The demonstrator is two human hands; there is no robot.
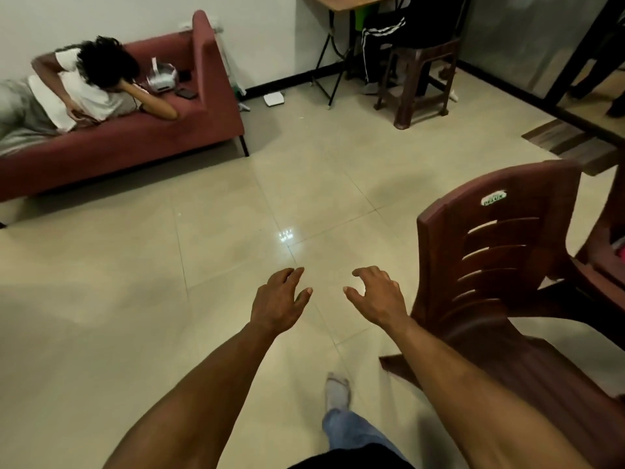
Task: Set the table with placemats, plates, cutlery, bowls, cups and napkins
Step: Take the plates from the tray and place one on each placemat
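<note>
Both the left hand (279,301) and right hand (375,299) hang out front, each grip loosely curled, holding nothing. Striding on, a leg could clip the chair (490,265) just beside the right arm and cause a stumble.

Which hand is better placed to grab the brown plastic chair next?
Probably the right hand: it hangs empty, fingers loosely curled, close beside the brown plastic chair. The left hand, also empty, is farther from it.
</note>
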